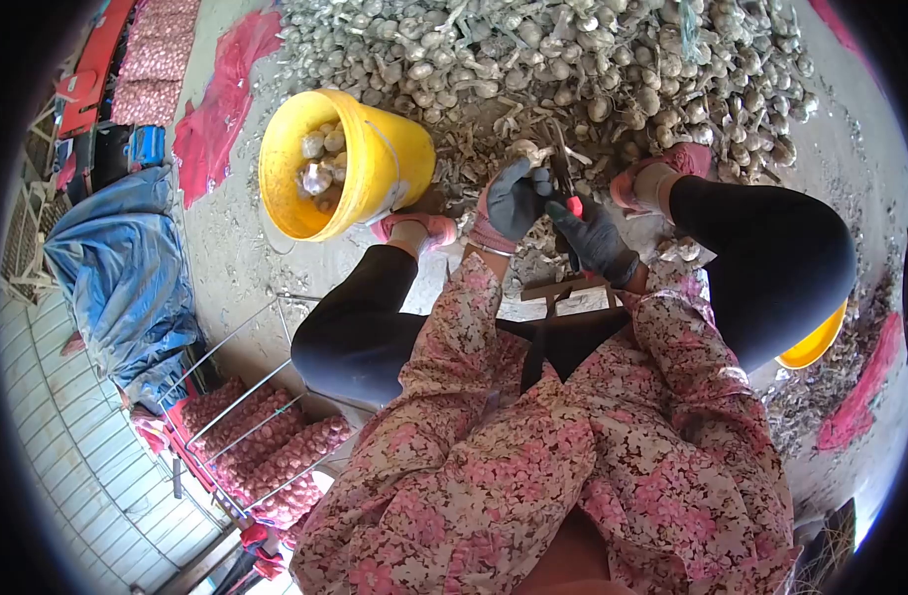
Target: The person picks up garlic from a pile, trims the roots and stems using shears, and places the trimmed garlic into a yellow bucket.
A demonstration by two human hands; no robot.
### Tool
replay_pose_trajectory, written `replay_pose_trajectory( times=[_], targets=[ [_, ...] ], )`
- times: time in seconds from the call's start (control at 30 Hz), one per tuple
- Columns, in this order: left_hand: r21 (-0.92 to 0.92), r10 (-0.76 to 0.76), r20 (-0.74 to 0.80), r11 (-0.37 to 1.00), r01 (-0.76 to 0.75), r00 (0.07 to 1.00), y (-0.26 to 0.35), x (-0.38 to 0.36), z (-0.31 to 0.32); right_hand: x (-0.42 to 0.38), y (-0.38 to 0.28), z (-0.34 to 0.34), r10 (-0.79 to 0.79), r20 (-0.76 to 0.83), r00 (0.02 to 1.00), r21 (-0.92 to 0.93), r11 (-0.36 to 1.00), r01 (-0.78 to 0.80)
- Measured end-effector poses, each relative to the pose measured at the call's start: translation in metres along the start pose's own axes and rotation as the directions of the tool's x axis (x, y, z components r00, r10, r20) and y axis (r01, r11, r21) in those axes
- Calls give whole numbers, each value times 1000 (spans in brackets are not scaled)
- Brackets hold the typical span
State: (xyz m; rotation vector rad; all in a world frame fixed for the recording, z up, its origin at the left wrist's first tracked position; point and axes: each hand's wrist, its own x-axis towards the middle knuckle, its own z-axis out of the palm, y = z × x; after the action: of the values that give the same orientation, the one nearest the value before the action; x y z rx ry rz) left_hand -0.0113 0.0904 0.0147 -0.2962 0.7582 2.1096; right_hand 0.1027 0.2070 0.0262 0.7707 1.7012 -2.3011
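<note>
My left hand (516, 198), in a dark glove, is closed around a garlic bulb (529, 152) that shows above the fingertips. Just to its right, my gloved right hand (595, 238) grips a pair of clippers (574, 205) with a red handle. Their dark blades point up, close beside the bulb. Beyond both hands lies a large heap of garlic (573, 59) with dry stalks still on. A yellow bucket (395, 159) stands tilted in view to the left of my hands, with several trimmed bulbs (323, 164) inside.
Dry garlic trimmings (474, 129) litter the floor between my feet. Left lie pink netting (221, 104) and a blue tarp (127, 268). Mesh sacks of garlic (266, 436) sit behind a metal frame at lower left. Another yellow container (816, 339) shows beside my right leg.
</note>
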Motion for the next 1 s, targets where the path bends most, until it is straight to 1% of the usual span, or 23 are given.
replay_pose_trajectory(
  times=[0.03, 0.1, 0.17, 0.2, 0.23, 0.27, 0.3, 0.37, 0.43, 0.47, 0.5, 0.53, 0.57, 0.63, 0.7, 0.73, 0.77, 0.8, 0.83, 0.87, 0.9, 0.97, 1.0],
  targets=[
    [-48, 62, -12, 997, -62, 998, -3, -4, 0, -2, 0, 4, -10, 12, 1000, -3, 1000, 10],
    [-88, 97, 15, 992, -95, 995, -4, -12, -3, -7, 1, 9, 109, 71, 991, 135, 984, -118],
    [7, 121, -82, 993, -120, 989, -6, -21, -6, -10, 8, 10, 126, 89, 988, 113, 984, -135],
    [95, 135, -89, 987, -127, 987, -5, -25, -8, -10, 11, 10, 55, 69, 996, 64, 996, -59],
    [93, 138, -92, 987, -130, 986, -4, -27, -11, -9, 12, 9, -17, 51, 999, 13, 1000, 16],
    [166, 232, -81, 962, -217, 969, -5, -28, -15, -4, 21, 9, -152, 60, 987, -33, 987, 154],
    [237, 321, -62, 925, -298, 945, -6, -28, -18, -2, 27, 8, -147, 61, 987, -35, 988, 149],
    [174, 290, -113, 947, -268, 950, 0, -28, -14, -3, 27, 10, -149, -29, 988, 33, 988, 150],
    [230, 305, -74, 932, -281, 950, 3, -29, -9, -5, 16, 7, -99, 15, 995, 0, 995, 99],
    [151, 261, -91, 958, -245, 961, 3, -27, -8, -7, 7, 5, -54, 54, 997, -32, 998, 56],
    [147, 258, -98, 959, -242, 961, 2, -25, -6, -7, 3, 7, -46, 55, 997, -33, 998, 48],
    [-202, 174, 39, 966, -163, 984, 5, -24, 5, -8, -1, 10, 113, 101, 988, 77, 990, -121],
    [-513, 139, 195, 858, -20, 971, 6, -24, 11, -8, -4, 14, 264, 163, 951, 176, 940, -291],
    [-520, 200, 195, 851, -71, 960, 7, -22, 7, -9, -9, 18, 261, 185, 948, 176, 940, -293],
    [-653, 174, 300, 754, 69, 938, 11, -23, 5, -1, 3, 19, 249, 205, 946, 176, 942, -286],
    [-654, 176, 297, 753, 66, 939, 10, -25, 6, 9, 27, 19, 25, 121, 992, 112, 993, -39],
    [-503, 170, 151, 861, -73, 974, 10, -27, 10, 12, 31, 23, -210, 54, 976, 30, 977, 209],
    [-311, 194, 2, 933, -184, 981, 9, -29, 14, 14, 35, 21, -210, 57, 976, 30, 977, 209],
    [-92, 247, -137, 961, -261, 959, 8, -32, 16, 14, 28, 21, -331, 88, 940, -67, 939, 337],
    [-49, 143, -114, 988, -149, 983, 9, -37, 12, 13, 22, 22, -442, 129, 888, -159, 874, 459],
    [-48, 145, -114, 987, -151, 983, 8, -40, 12, 10, 23, 22, -444, 130, 887, -159, 873, 461],
    [-106, 133, -144, 983, -149, 981, 6, -45, 13, 2, 24, 19, -81, 145, 986, -111, 989, 97],
    [-103, 140, -142, 982, -155, 980, 8, -47, 13, -2, 24, 19, -86, 149, 985, -111, 988, 104]
  ],
)
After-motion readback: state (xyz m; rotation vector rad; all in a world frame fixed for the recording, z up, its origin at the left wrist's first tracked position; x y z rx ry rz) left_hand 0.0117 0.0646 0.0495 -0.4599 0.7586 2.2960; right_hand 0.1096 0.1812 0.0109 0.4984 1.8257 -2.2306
